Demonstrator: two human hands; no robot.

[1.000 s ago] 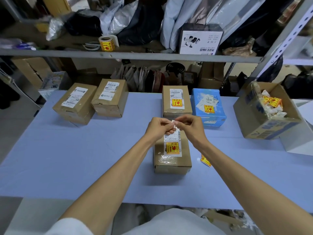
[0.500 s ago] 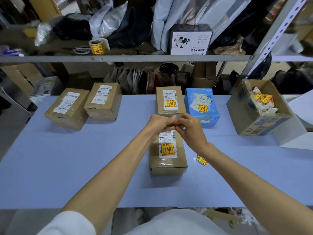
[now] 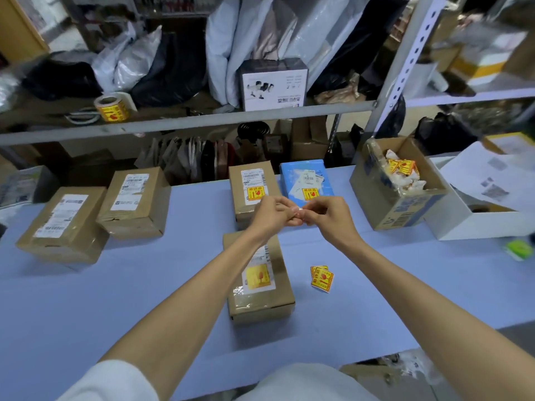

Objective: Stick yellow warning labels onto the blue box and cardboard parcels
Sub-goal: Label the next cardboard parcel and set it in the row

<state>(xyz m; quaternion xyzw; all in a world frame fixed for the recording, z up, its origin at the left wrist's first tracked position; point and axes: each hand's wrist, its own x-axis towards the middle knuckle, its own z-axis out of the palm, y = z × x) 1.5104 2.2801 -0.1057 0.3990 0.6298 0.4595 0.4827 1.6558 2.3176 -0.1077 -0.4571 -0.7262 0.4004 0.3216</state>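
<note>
Your blue table [image 3: 115,299] ran beneath a grey metal shelf [image 3: 202,120], where a black-and-white product box [image 3: 273,85] stood among plastic mailer bags [image 3: 231,39]. At your right sat a white box [image 3: 474,224] (open-topped), a small green object [image 3: 519,249] near it.

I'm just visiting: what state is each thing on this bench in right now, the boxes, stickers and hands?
Near parcel: closed, yellow label on.
Middle parcel: closed, yellow label on.
Blue box: yellow label on.
Far-left parcel: no yellow label.
Inner-left parcel: no yellow label.
Loose labels: lying on the table.
Carton: open, scraps inside.
Left hand and right hand: pinching a small pale strip between them.
</note>
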